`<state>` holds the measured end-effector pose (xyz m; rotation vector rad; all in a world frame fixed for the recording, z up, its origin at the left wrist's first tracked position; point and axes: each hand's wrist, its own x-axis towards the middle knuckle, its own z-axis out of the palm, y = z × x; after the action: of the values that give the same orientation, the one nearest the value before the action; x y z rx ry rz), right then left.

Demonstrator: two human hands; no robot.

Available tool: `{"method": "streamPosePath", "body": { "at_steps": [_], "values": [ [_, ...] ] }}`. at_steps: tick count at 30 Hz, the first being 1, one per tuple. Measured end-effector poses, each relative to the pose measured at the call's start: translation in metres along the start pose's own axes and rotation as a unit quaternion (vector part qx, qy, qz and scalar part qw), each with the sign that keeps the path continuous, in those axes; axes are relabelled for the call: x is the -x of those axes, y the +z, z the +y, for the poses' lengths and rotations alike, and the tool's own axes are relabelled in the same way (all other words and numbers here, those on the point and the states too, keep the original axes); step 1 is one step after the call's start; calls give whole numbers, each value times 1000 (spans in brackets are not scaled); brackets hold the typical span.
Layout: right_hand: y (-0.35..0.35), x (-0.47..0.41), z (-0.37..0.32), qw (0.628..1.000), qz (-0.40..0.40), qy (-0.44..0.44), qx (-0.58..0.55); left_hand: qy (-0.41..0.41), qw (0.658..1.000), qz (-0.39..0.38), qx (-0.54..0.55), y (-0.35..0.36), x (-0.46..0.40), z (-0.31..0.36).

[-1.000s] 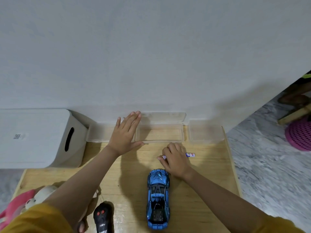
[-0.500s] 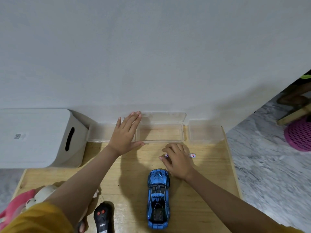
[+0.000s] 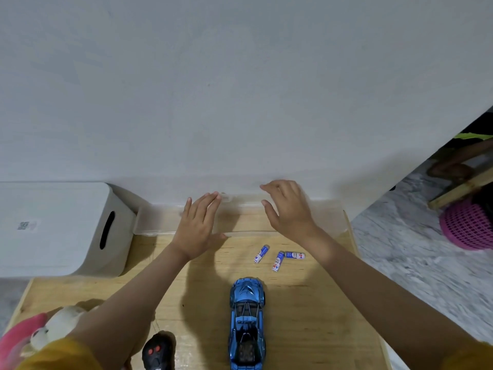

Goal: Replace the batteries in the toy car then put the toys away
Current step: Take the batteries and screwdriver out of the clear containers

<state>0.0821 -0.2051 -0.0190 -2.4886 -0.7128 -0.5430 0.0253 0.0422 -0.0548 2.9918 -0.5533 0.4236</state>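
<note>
A blue toy car [image 3: 247,320] stands on the wooden table [image 3: 306,316], nose pointing away from me. Three blue-and-white batteries [image 3: 277,259] lie loose on the wood just beyond it. Clear plastic trays [image 3: 157,222] line the wall at the table's far edge. My left hand [image 3: 198,227] rests flat, fingers spread, on the trays' front rim. My right hand [image 3: 286,208] hovers over the middle tray with fingers apart, holding nothing. A black remote with red buttons [image 3: 157,352] lies at the near edge.
A white storage box with a handle slot [image 3: 58,228] stands left of the table. A pink and white plush toy [image 3: 40,333] lies at the near left. A pink basket [image 3: 469,225] sits on the marble floor at the right.
My right hand has let go of the batteries, left them on the table and moved up to the clear trays. My left hand has stayed in place.
</note>
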Motion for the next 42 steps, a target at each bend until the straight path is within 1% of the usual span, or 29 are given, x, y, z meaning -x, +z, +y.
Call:
{"method": "streamPosePath", "body": {
  "at_steps": [3,6,8,11,14,18,21,24,28,33,39,42],
  "values": [
    [6,7,1,996,-88,-18,0,1,1000,15,-13,2,1,8],
    [11,17,-1,992,-128,-21,-7,15,1000,10,15,8,0,16],
    [15,26,-2,990,-139,-18,-15,28,999,4,39,11,-2,19],
    [21,36,-2,987,-158,-17,-16,41,996,-32,72,14,-2,23],
    [23,42,-1,986,-167,-18,-8,30,992,-69,97,13,-1,26],
    [26,45,-4,985,-171,-7,-13,26,988,-97,115,10,1,24],
    [27,47,-5,979,-200,7,-32,15,987,-95,132,10,3,26],
    [26,47,-2,968,-237,44,-72,-9,986,-84,147,15,5,26],
    [25,44,3,956,-270,59,-101,-15,986,-80,144,18,2,25],
    [27,45,4,955,-268,69,-105,-15,989,-78,126,18,2,28],
    [22,43,2,949,-269,100,-133,-42,984,-97,147,10,-1,32],
    [17,40,-9,946,-277,112,-125,-49,983,-93,152,2,7,29]
  ]
}}
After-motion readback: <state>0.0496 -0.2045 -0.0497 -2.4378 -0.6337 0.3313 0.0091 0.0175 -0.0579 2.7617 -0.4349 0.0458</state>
